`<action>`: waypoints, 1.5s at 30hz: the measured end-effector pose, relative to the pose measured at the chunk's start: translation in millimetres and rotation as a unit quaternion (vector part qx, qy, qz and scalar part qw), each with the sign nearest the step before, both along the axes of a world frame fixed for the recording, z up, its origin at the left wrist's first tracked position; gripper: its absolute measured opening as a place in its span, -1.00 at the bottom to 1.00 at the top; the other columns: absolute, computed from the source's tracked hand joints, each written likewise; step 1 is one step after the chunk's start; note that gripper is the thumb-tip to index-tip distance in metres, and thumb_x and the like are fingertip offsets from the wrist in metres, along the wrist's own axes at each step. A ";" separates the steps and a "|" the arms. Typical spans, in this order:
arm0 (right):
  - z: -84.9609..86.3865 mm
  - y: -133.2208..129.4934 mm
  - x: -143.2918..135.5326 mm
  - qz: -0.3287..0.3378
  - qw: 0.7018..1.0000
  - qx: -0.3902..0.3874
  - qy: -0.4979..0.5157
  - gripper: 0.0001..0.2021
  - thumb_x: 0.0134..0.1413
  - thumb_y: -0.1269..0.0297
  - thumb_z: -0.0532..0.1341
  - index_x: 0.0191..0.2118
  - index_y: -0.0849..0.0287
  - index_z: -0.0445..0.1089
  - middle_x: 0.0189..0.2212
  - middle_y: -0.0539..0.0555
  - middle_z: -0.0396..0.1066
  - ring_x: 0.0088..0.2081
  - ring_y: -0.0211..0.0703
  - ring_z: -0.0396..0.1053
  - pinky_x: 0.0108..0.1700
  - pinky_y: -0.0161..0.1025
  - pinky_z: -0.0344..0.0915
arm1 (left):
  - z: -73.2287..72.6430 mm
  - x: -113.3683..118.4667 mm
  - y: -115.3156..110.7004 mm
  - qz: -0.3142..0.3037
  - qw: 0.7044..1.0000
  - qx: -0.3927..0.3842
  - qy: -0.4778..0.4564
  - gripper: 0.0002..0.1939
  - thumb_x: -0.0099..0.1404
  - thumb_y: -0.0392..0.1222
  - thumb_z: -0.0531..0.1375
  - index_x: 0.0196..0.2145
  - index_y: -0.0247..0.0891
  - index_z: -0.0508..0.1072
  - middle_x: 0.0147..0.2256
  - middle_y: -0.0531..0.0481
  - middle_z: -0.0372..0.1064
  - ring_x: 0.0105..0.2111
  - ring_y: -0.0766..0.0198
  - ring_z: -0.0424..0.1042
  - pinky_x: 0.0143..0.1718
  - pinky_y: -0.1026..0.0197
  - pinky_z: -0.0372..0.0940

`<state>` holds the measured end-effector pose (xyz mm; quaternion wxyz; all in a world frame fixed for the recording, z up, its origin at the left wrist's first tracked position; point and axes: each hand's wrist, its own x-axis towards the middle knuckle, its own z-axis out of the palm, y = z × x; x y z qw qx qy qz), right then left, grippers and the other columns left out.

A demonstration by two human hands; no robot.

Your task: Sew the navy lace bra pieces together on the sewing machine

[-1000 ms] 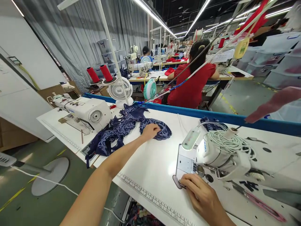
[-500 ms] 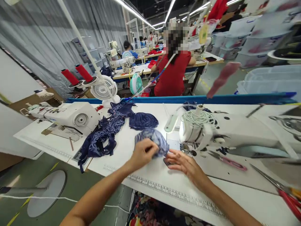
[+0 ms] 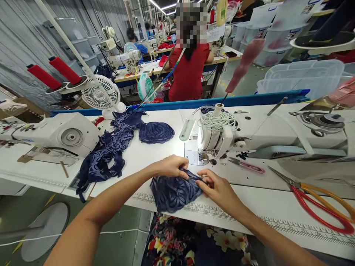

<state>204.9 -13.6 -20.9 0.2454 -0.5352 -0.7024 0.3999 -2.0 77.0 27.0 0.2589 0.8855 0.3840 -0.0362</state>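
Between my two hands a navy lace bra cup (image 3: pixel 174 194) hangs over the table's front edge, its upper border pinched at two spots. My left hand (image 3: pixel 173 166) grips that border with thumb and fingers. A short way to the right, my right hand (image 3: pixel 215 186) pinches the same border near the corner. Just beyond them is the needle area of a white sewing machine (image 3: pixel 219 138). A second navy lace cup (image 3: pixel 156 132) lies flat on the table, with a heap of navy lace pieces (image 3: pixel 116 142) to its left.
Thread snips (image 3: pixel 246 165) and large red-and-orange scissors (image 3: pixel 313 199) lie at the right. Another sewing machine (image 3: pixel 63 135) stands at the left, behind it a white fan (image 3: pixel 101 94) and red thread cones (image 3: pixel 65 70). A person in red (image 3: pixel 187 74) sits ahead.
The cup has come down and toward me, to the table's front edge. My right hand, its fingers spread before, now pinches the cup's border. The view has tilted downward.
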 end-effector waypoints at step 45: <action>-9.2 42.4 35.7 0.095 0.886 0.377 -0.250 -0.65 0.29 0.45 -0.02 0.06 0.15 0.39 -0.28 0.13 0.50 -0.38 -0.22 0.36 -0.47 -0.28 0.10 | -51.6 17.2 -53.9 0.039 0.964 0.211 -0.156 -0.65 0.35 -0.32 0.06 0.09 -0.33 0.24 0.22 -0.27 0.19 0.27 0.01 0.13 0.24 -0.11 0.17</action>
